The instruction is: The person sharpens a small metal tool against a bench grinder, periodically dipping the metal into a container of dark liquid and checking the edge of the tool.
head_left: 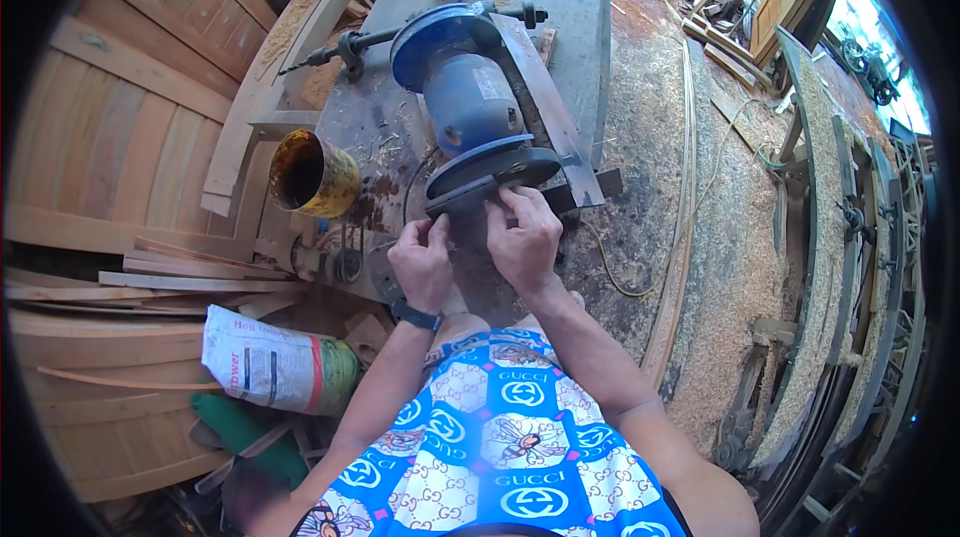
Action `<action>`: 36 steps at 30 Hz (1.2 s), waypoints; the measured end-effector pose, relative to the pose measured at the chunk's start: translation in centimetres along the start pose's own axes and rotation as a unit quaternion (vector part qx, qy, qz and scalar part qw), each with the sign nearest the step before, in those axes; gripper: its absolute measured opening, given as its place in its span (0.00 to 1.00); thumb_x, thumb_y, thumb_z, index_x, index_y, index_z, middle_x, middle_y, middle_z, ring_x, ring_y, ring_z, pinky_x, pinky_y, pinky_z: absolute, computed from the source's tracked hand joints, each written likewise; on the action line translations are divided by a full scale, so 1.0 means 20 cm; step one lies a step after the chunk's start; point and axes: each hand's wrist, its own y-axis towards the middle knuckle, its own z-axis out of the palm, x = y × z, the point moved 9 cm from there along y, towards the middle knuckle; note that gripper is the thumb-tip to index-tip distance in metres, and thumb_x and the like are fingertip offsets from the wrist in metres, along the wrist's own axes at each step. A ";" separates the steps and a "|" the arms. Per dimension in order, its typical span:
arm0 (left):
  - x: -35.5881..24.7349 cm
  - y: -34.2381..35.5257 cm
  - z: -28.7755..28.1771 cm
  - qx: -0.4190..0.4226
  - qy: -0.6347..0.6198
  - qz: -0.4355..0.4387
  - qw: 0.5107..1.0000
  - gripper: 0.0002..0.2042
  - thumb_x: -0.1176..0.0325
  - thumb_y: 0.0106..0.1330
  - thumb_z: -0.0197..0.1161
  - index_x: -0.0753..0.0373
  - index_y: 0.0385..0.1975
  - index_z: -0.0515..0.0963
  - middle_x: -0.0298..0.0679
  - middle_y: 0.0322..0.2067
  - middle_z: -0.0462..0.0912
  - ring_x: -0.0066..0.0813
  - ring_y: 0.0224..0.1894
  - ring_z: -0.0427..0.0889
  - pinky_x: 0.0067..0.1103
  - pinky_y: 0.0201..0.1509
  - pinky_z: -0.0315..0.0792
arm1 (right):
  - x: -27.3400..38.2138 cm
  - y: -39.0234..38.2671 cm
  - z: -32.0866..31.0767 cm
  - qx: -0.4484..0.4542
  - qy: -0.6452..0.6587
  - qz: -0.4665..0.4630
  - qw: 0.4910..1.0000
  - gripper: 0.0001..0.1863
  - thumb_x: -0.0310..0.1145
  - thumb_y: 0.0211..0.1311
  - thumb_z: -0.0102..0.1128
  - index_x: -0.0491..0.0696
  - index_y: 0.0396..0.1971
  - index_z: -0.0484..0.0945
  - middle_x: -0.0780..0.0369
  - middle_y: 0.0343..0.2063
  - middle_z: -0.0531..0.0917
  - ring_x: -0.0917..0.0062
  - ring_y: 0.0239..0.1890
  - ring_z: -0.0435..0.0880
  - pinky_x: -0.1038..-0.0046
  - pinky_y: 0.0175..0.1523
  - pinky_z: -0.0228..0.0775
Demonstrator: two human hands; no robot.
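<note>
A blue bench grinder [468, 105] lies on the workbench in front of me, its near dark grinding wheel [541, 165] facing my hands. A narrow, dark, flat strip [464, 197], which looks like a metal blade, lies across the front of that wheel. My left hand [422, 265], with a dark band on its wrist, pinches the strip near its left end. My right hand [527, 237] is closed on it farther right, close to the wheel's edge. Whether the strip touches the wheel cannot be made out. Fingertips hide parts of its lower edge.
Left of the grinder stands a stained yellow can [340, 185]. A metal bar [550, 112] runs along the grinder's right side. A thin cable [640, 294] curves over the floor. Wooden panels [125, 97] and a white sack [265, 357] are at left; sawdust [745, 307] covers the right.
</note>
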 end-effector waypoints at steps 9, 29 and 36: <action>0.06 -0.03 -0.03 0.010 -0.039 -0.002 0.999 0.10 0.67 0.78 0.71 0.69 0.42 0.83 0.36 0.31 0.88 0.20 0.30 0.88 0.19 0.34 0.81 | 0.04 -0.01 0.00 0.027 0.010 0.006 1.000 0.11 0.19 0.61 0.74 0.37 0.44 0.87 0.51 0.42 0.88 0.64 0.34 0.93 0.66 0.39 0.88; 0.13 -0.26 -0.83 -0.095 -0.169 0.091 0.977 0.16 0.87 0.69 0.69 0.69 0.53 0.77 0.45 0.52 0.89 0.27 0.54 0.90 0.24 0.60 0.83 | 0.16 -0.49 0.44 0.292 0.334 0.226 0.867 0.10 0.10 0.64 0.66 0.34 0.43 0.84 0.55 0.58 0.82 0.77 0.54 0.87 0.75 0.62 0.81; 0.28 -0.15 -1.07 -0.092 -0.125 0.060 0.986 0.16 0.86 0.72 0.68 0.66 0.55 0.77 0.40 0.49 0.89 0.21 0.46 0.89 0.20 0.51 0.84 | 0.18 -0.61 0.75 0.318 0.345 0.312 0.826 0.11 0.11 0.64 0.68 0.36 0.44 0.84 0.55 0.58 0.82 0.77 0.55 0.86 0.75 0.62 0.81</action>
